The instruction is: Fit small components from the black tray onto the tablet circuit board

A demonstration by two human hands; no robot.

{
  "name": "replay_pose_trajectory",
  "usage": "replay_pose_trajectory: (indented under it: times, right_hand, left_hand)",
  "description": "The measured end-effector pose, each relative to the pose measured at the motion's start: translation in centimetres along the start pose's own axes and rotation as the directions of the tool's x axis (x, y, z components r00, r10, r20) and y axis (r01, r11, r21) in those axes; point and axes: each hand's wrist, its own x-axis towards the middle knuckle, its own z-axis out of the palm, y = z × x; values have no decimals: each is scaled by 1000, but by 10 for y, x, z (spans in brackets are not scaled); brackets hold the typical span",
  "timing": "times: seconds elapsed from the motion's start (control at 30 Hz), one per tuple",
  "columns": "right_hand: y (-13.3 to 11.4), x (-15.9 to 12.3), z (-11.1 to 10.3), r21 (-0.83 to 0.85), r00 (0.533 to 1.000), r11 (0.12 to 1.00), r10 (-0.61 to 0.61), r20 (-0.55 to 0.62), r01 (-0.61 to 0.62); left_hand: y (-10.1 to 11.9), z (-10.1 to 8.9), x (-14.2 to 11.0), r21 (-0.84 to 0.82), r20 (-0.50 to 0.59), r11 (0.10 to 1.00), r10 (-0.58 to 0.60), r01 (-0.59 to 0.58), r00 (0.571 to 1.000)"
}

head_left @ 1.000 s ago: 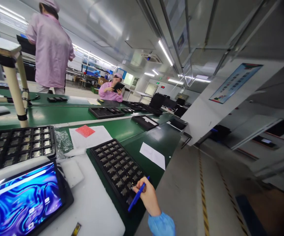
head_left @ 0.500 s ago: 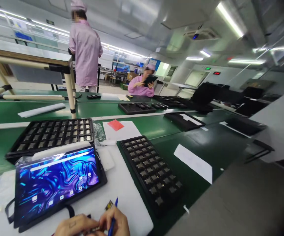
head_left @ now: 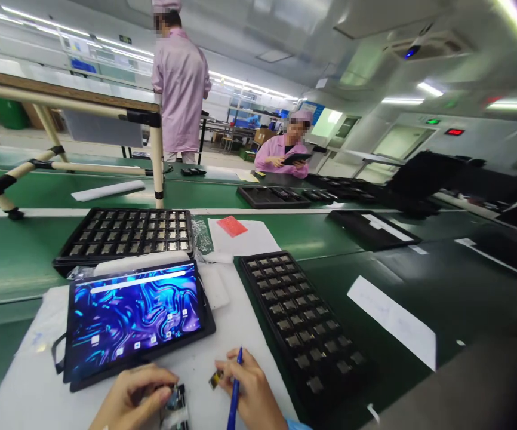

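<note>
My left hand (head_left: 135,394) pinches the edge of a small circuit board (head_left: 177,408) low in the view, over the white foam sheet (head_left: 200,361). Between the thumb and fingers of my right hand (head_left: 258,388) is a small dark and gold electronic part (head_left: 215,378). A blue pen-shaped tool (head_left: 235,394) also rests in that hand, pointing up; its exact kind cannot be made out. Just beyond my hands a tablet (head_left: 137,322) leans in a black case, its screen lit with a blue and purple wallpaper.
A black tray of small metallic parts (head_left: 301,316) lies right of the foam, and another filled tray (head_left: 128,236) sits behind the tablet. A red sheet (head_left: 231,226) lies on white paper. Across the green bench, one person (head_left: 283,154) holds a tablet; another person (head_left: 180,89) stands.
My hands have moved apart, and the small gold part is now at my right fingertips. My view has swung left. The seated person has lowered their tablet.
</note>
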Motion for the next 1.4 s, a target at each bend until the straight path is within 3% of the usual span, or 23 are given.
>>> replay_pose_trajectory:
  times: [0.1, 0.17, 0.23, 0.3, 0.37, 0.43, 0.63, 0.83, 1.1, 1.4]
  right_hand:
    - [1, 2, -3, 68, 998, 996, 62, 0, -62]
    - [-4, 6, -4, 207, 992, 971, 128, -9, -123]
    - [-13, 10, -2, 432, 981, 885, 192, -2, -173]
    - [-27, 13, 3, 635, 974, 745, 219, 58, -205]
    - [-40, 16, 11, 739, 966, 627, 216, 142, -249]
    - [-50, 19, 20, 771, 959, 575, 218, 180, -275]
    - [-56, 18, 40, 775, 968, 613, 251, -8, -153]
    - [-58, 10, 43, 709, 955, 701, 254, -151, -74]
    - [-68, 9, 43, 705, 936, 708, 282, -212, -54]
    - [-57, 8, 36, 674, 981, 735, 179, -80, -79]
  left_hand:
    - [-6, -2, 1, -17, -5, 1000, -11, 10, 1000]
    - [-8, -3, 1, -55, -25, 998, -42, 40, 999]
    - [-8, -1, 1, -102, -38, 992, -73, 69, 997]
    - [-5, 2, 0, -160, -35, 983, -96, 89, 995]
    - [-2, 4, -1, -243, -7, 962, -134, 128, 991]
    - [1, 6, -2, -336, 38, 921, -197, 198, 980]
    - [1, 7, -4, -380, 60, 898, -214, 220, 975]
    - [-3, 8, -6, -364, 57, 897, -245, 249, 968]
    - [0, 8, -7, -343, 49, 902, -260, 261, 964]
    - [-25, 7, -3, -245, 109, 959, -120, 144, 987]
